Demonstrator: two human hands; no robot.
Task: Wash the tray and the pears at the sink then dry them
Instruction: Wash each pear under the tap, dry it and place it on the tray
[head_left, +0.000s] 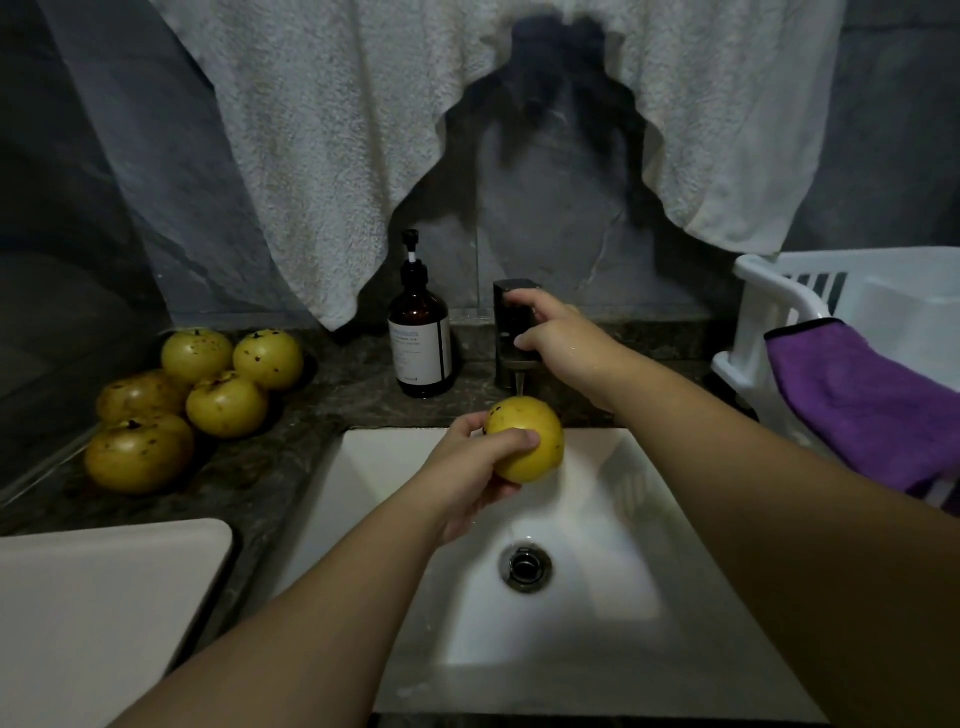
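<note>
My left hand (470, 470) grips a yellow pear (535, 441) over the white sink (613, 613), right under the dark tap's spout. A thin stream of water meets the pear's top. My right hand (558, 340) holds the tap (511, 312), fingers curled round its upper block. Several more speckled yellow pears (208, 395) lie in a heap on the dark counter to the left. A pale tray (98, 613) lies at the lower left, partly out of view.
A brown pump soap bottle (420, 338) stands just left of the tap. A white basket (789, 306) with a purple cloth (872, 405) over its rim sits at the right. White towels (322, 130) hang on the wall behind. The drain (525, 565) is open.
</note>
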